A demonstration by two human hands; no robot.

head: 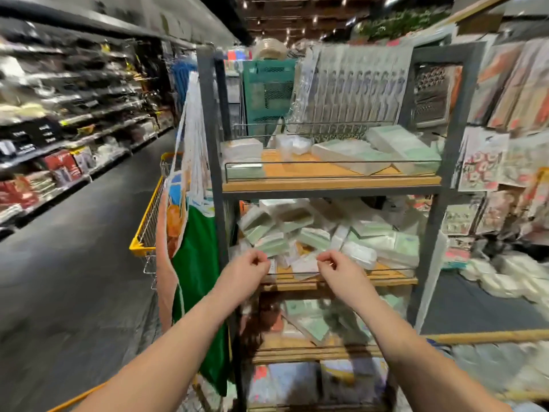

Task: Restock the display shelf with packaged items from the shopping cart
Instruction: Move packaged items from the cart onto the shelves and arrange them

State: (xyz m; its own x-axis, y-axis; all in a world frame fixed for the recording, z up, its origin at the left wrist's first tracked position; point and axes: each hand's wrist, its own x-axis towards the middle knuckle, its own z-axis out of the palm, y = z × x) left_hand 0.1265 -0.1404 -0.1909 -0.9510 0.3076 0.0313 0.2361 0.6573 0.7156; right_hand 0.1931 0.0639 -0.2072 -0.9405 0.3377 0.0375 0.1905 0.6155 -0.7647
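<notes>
Both hands are out at centre frame, in front of the display shelf (326, 185)'s middle tier. The left hand (248, 270) has its fingers curled together, and so does the right hand (337, 270) (whether either pinches anything, I cannot tell). Pale green packaged items (315, 237) lie heaped just behind them; the yellow shopping cart (147, 230) stands at left.

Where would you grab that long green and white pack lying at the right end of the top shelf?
Probably by its near end, reaching down from above. The long pack lies flat and slanted on the top shelf, its near end just behind the low wire rail, so fingers must come over the rail and pinch its two long sides.
</notes>
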